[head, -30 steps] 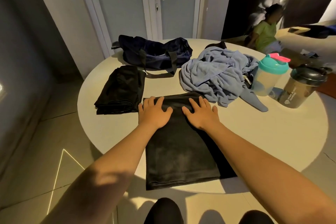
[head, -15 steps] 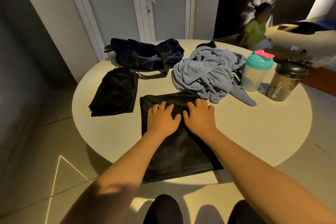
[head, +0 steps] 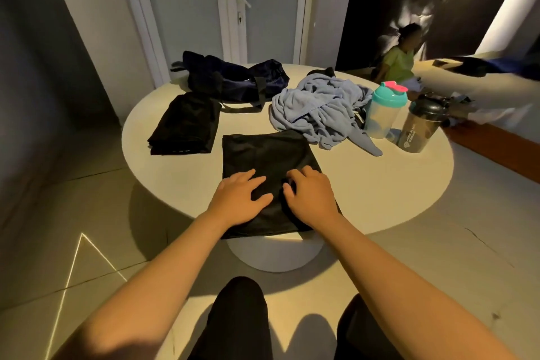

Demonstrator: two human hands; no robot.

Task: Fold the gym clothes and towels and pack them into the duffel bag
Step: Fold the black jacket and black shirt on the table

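Currently flat on the black garment [head: 266, 161] at the near edge of the round table [head: 365, 184]: left hand [head: 239, 199] spread open, right hand [head: 309, 197] with fingers slightly curled, neither gripping. Long axis running away from the person, near end overhanging the rim. Likely to slip off or bunch if dragged nearer, or to catch the heaped blue towel [head: 321, 111] touching its far right corner.

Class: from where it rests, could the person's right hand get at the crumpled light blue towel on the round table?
Probably yes. The right hand lies flat on the black garment; only bare cloth separates it from the crumpled light blue towel beyond.
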